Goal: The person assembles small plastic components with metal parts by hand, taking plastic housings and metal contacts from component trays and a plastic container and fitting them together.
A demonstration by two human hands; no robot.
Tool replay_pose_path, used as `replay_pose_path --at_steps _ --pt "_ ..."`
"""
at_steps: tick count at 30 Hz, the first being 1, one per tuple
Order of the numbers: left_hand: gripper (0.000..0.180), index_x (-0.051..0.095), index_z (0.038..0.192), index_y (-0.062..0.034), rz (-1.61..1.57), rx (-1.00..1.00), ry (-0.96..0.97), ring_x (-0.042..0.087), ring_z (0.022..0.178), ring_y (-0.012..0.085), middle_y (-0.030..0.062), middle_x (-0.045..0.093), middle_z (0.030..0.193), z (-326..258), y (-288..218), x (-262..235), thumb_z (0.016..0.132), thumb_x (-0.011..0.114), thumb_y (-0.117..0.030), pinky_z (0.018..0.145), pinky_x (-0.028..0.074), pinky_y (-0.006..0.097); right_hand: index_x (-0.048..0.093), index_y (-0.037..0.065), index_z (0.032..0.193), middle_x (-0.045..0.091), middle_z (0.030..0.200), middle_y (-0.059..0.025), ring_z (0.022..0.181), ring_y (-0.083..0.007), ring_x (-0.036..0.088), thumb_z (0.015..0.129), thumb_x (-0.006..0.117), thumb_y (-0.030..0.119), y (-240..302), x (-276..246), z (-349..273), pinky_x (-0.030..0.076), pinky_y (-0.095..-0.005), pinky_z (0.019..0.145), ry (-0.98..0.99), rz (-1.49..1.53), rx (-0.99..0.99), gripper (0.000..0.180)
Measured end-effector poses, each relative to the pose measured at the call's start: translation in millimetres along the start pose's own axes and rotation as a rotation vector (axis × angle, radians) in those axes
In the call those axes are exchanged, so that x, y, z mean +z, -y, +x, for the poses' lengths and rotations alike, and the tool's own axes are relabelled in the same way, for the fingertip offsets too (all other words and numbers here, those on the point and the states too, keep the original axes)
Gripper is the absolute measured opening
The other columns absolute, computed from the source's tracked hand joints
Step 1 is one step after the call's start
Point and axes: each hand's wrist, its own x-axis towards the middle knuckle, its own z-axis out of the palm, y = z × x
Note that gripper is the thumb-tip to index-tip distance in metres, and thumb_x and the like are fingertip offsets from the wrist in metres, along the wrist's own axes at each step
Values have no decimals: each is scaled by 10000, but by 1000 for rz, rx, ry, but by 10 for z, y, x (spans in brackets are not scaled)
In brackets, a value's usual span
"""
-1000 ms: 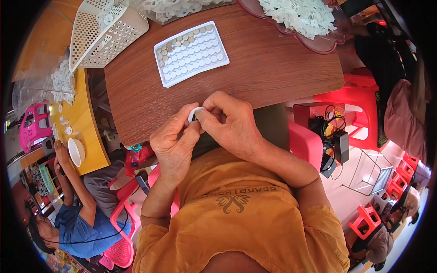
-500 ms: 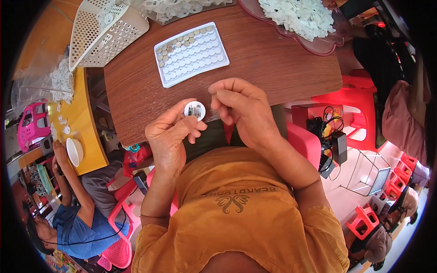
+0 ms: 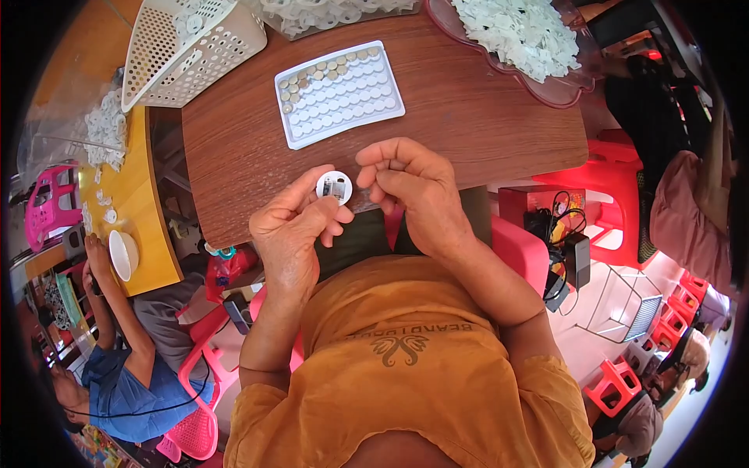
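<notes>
Between the thumb and fingers of my left hand (image 3: 287, 222) is a small round white plastic case (image 3: 344, 188), its open side up, with tiny parts and a squarish compartment inside. My right hand (image 3: 425, 195) hovers just right of the case, apart from it. Its thumb and fingertips are drawn together; anything between them is too small to make out. Beyond both hands lies a shallow white tray (image 3: 343, 107) with rows of round pockets. Several coin-shaped metal discs (image 3: 292, 87) fill pockets along its far and left sides.
Around the brown table (image 3: 460, 117) are a perforated basket (image 3: 187, 66), a clear bag of white rings (image 3: 320, 15) and a pink tray rim (image 3: 546, 100) around white plastic pieces (image 3: 515, 35). A person (image 3: 140, 366) sits left, by a yellow table (image 3: 152, 234) with a white bowl (image 3: 123, 255).
The view has shifted slightly, so the tray appears farther right. My left hand still holds the case, now turned a little; my right fingertips have curled in slightly.
</notes>
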Motion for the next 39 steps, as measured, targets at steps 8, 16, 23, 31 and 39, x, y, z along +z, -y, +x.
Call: replay_pose_path --at_steps 8,16,23,31,39 --pt "285 596 1078 81 -21 9 -10 558 502 118 140 648 696 22 -15 -5 796 571 42 421 397 198 555 -37 1055 608 920 -96 739 -120 565 838 439 -27 17 55 30 458 -230 607 -8 37 -70 246" --pt "285 591 1080 80 -81 -41 29 561 505 126 147 649 704 28 -16 -47 800 565 38 427 404 205 568 -40 985 603 840 -87 696 -113 561 844 400 -44 300 74 333 463 -233 568 -22 -203 -355 219" --pt "325 577 1122 70 -114 17 61 553 540 91 138 652 722 22 20 -115 797 576 50 465 415 181 587 -7 982 605 854 -85 723 -134 580 848 445 -80 228 13 846 463 -254 585 -97 -774 -850 209" --pt "327 587 1118 60 -127 62 51 549 555 83 132 655 731 58 69 -160 791 579 57 476 412 184 584 8 951 572 830 -134 714 -243 592 740 469 -170 158 31 980 487 -318 621 -95 -1044 -1060 299" --pt "327 588 1115 62 -168 27 55 551 551 89 134 654 730 97 80 -133 788 579 62 469 411 184 561 12 917 526 826 -156 805 -372 524 619 486 -175 171 49 1065 441 -435 673 -47 -1031 -1059 360"
